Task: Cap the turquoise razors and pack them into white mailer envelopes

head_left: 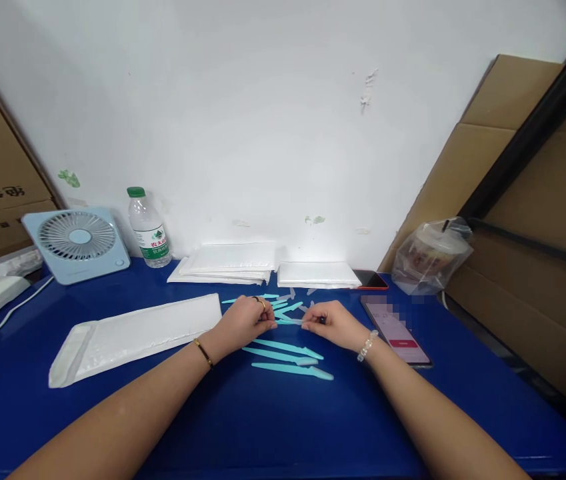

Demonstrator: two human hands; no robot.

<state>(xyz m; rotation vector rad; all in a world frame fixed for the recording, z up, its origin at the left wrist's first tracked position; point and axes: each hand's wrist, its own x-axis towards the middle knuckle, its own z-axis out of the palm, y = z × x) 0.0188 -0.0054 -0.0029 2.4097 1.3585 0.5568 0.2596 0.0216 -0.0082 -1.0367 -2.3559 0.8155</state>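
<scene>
Between both hands I hold a turquoise eyebrow razor [287, 322]. My left hand [247, 322] pinches its handle end. Pinched in my right hand [335, 324] is the other end, where a clear cap seems to sit over the blade. Several more razors [290, 310] lie in a loose pile just behind my fingers, partly hidden by my left hand. A few translucent blade caps [289, 294] are scattered among and behind them. Nearer to me, three turquoise razors [283, 358] lie roughly side by side on the blue table [283, 427].
Left lies a white padded mailer [147, 337]; behind it stand a blue fan [79, 241] and a water bottle [150, 233]. White mailer stacks [227, 259] line the wall. On the right are a lit phone [395, 333], a red-edged phone [371, 279] and a bagged drink cup [430, 253].
</scene>
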